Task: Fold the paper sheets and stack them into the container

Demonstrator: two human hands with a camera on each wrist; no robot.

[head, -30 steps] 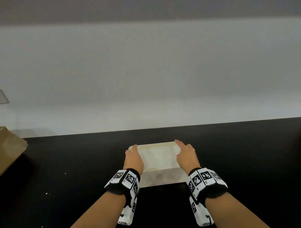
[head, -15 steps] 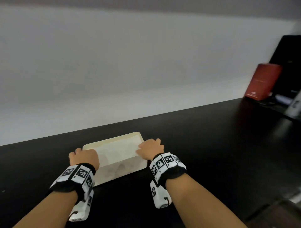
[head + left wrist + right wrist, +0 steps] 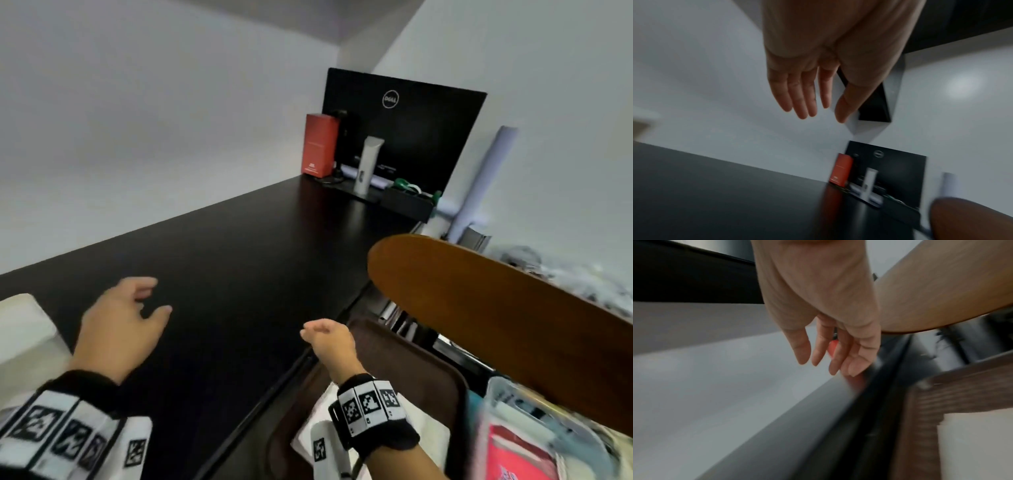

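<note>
1. You are between sheets, I judge: both hands are empty and you face right along the long black tabletop (image 3: 239, 260), toward the brown wooden chair (image 3: 496, 308) beside it.
2. The cream rectangular container (image 3: 24, 329) sits on the table at the far left edge of the head view, just beside your left wrist.
3. What looks like white paper (image 3: 318, 435) lies on the chair seat under your right wrist; blur leaves that uncertain. Your next move calls for reaching down and pinching one sheet.
4. Your left hand (image 3: 120, 322) hovers above the table, fingers spread and relaxed.
5. Your right hand (image 3: 329, 339) hangs at the table edge, fingers loosely curled, holding nothing.
</note>
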